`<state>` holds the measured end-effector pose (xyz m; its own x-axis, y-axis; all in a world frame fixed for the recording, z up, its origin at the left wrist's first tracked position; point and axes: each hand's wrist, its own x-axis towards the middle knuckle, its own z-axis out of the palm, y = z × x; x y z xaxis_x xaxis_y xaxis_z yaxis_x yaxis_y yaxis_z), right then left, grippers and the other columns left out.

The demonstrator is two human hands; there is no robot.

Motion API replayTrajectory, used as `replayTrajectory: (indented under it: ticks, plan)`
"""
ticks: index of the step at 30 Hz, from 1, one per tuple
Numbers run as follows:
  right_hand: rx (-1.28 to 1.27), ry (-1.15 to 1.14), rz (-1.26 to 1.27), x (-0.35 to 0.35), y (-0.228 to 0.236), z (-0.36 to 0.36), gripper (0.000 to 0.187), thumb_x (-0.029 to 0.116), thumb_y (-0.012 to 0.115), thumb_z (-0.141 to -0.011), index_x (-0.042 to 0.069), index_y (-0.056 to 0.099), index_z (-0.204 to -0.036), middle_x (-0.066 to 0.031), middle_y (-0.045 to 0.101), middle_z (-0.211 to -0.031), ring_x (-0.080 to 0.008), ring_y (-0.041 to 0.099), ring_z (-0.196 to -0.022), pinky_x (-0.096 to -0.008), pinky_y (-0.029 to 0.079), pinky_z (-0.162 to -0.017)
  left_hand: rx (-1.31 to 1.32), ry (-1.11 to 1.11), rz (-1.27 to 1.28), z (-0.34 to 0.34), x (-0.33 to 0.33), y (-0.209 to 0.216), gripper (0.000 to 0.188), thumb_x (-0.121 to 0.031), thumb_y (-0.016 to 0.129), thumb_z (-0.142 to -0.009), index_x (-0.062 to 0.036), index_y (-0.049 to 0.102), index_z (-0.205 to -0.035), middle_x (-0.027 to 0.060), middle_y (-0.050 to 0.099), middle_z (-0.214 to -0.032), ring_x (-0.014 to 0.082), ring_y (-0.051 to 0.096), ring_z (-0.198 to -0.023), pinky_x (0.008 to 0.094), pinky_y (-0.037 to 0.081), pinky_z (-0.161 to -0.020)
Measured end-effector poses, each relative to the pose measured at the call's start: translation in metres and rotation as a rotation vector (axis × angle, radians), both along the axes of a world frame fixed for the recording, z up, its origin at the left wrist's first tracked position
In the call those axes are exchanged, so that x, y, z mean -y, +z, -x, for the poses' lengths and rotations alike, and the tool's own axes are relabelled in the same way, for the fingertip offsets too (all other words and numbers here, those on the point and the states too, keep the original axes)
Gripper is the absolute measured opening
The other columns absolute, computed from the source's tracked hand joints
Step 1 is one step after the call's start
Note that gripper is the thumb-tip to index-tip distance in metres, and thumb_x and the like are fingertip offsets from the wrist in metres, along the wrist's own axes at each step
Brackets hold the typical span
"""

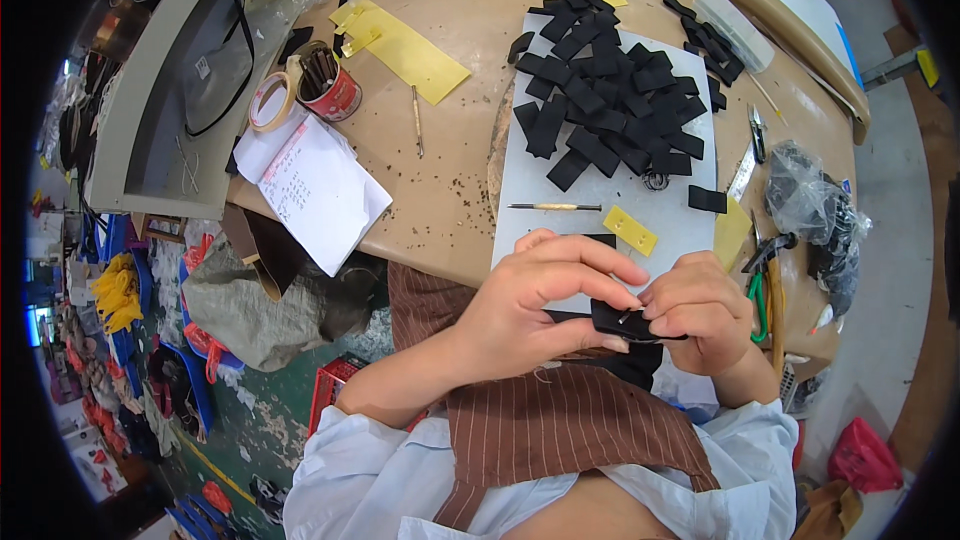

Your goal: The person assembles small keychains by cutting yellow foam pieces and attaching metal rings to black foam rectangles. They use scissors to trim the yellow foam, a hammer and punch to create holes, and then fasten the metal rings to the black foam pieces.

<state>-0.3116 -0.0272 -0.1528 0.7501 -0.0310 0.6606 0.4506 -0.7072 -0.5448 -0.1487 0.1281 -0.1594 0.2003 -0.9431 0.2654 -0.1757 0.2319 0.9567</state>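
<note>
Between my hands is a small black fabric piece (pixel 655 330) with a tiny shiny metal bit showing at its upper face. My left hand (pixel 540 295) pinches its left end, thumb below and fingers curled over the top. On the other end, the thumb and bent fingers of my right hand (pixel 705 310) are closed on it. A white board (pixel 515 230) lies just beyond the hands. On it rest a yellow template with small holes (pixel 630 231), a slim pointed tool (pixel 555 207) and a heap of folded black fabric loops (pixel 600 90).
At the left stand a red can of tools (pixel 335 100), a tape roll (pixel 270 103) and a notepad (pixel 325 190). A larger yellow template (pixel 415 55) lies farther back. On the right are green-handled scissors (pixel 758 305), a knife (pixel 742 175) and a clear plastic bag (pixel 800 190).
</note>
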Motion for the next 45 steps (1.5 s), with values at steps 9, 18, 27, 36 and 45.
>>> replayTrajectory:
  ticks: [9, 18, 27, 36, 45]
  plan:
    - [-0.309, -0.123, -0.885, -0.011, -0.032, 0.000, 0.020, -0.006, 0.066, -0.083, -0.003, 0.057, -0.101, -0.0129, 0.065, -0.097, -0.0196, 0.064, -0.084, -0.0300, 0.051, -0.075, -0.218, 0.310, -0.110, 0.028, 0.015, -0.041, 0.015, -0.011, 0.070, -0.085, -0.0062, 0.064, -0.098, 0.0034, 0.068, -0.099, 0.0141, 0.064, -0.095, 0.0327, 0.039, -0.090]
    - [-0.481, 0.059, -1.117, 0.009, -0.028, -0.003, 0.024, 0.005, 0.061, -0.092, -0.003, 0.058, -0.115, -0.0078, 0.064, -0.102, -0.0116, 0.061, -0.089, -0.0262, 0.050, -0.080, -0.921, 0.074, -0.289, 0.013, 0.012, -0.025, 0.024, -0.014, 0.057, -0.097, 0.0033, 0.059, -0.112, 0.0122, 0.067, -0.106, 0.0184, 0.068, -0.092, 0.0325, 0.057, -0.083]
    - [-0.375, -0.137, -0.253, 0.011, -0.015, -0.016, 0.035, 0.001, 0.074, -0.076, 0.002, 0.063, -0.110, -0.0083, 0.064, -0.094, -0.0175, 0.063, -0.079, -0.0272, 0.051, -0.072, -0.835, 0.059, -0.348, 0.006, 0.010, -0.023, 0.035, -0.012, 0.052, -0.098, 0.0040, 0.052, -0.130, 0.0132, 0.064, -0.115, 0.0170, 0.066, -0.097, 0.0305, 0.056, -0.086]
    - [-0.322, 0.033, -0.388, 0.021, -0.032, -0.016, 0.045, -0.005, 0.070, -0.074, 0.003, 0.060, -0.117, -0.0065, 0.062, -0.095, -0.0177, 0.063, -0.082, -0.0270, 0.050, -0.072, -0.807, 0.114, -0.221, 0.009, 0.007, -0.024, 0.036, -0.008, 0.056, -0.097, 0.0053, 0.051, -0.130, 0.0082, 0.065, -0.111, 0.0089, 0.063, -0.094, 0.0235, 0.052, -0.082]
    - [-0.492, 0.026, -1.147, 0.019, -0.027, -0.016, 0.030, 0.000, 0.059, -0.089, -0.001, 0.059, -0.119, -0.0019, 0.061, -0.089, -0.0072, 0.057, -0.076, -0.0212, 0.047, -0.069, -0.735, 0.127, -0.137, 0.012, 0.009, -0.020, 0.023, -0.004, 0.056, -0.095, 0.0038, 0.055, -0.117, 0.0097, 0.065, -0.106, 0.0108, 0.063, -0.093, 0.0233, 0.049, -0.082]
